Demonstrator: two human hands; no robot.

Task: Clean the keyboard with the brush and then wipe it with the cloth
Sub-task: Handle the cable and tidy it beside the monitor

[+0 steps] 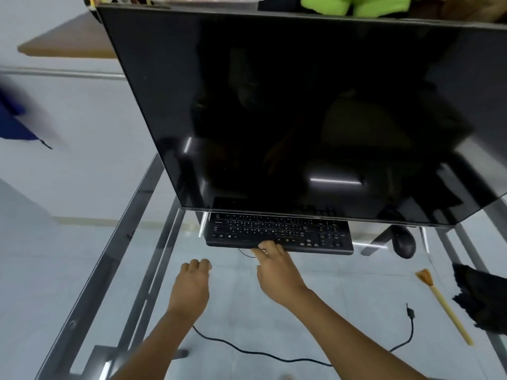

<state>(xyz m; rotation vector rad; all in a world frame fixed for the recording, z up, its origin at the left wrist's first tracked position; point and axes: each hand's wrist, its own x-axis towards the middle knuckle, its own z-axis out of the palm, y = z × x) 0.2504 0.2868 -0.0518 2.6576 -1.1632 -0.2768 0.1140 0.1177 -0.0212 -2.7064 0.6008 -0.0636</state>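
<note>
— Where is the keyboard (278, 234) from where you stand?

— Low in the middle of the frame, half tucked under the bottom edge of the big dark monitor (288, 111). Its near edge faces the person, and its far rows sit in the screen's shadow.

— And the hands?

— The right hand (274, 267) is on that near edge, with fingers curled over the front lip and the thumb below it, pinching the keyboard. The left hand (193, 275) hovers over the glass table (233, 311) to the lower left of it, fingers loosely curled together, holding nothing.

— The brush and the cloth?

— Both lie at the right of the frame. The brush (444, 305), a pale stick with orange bristles pointing up the frame, lies slanted on the glass. The black cloth (482, 300) sits crumpled just beside it, at the table's right edge.

— Any room to move things?

— The stretch of glass between the 2 forearms and the keyboard is bare, save for a thin black cable (274, 357) looping across the lower part. A black mouse (403, 244) sits right of the keyboard, near the monitor's lower right corner.
</note>
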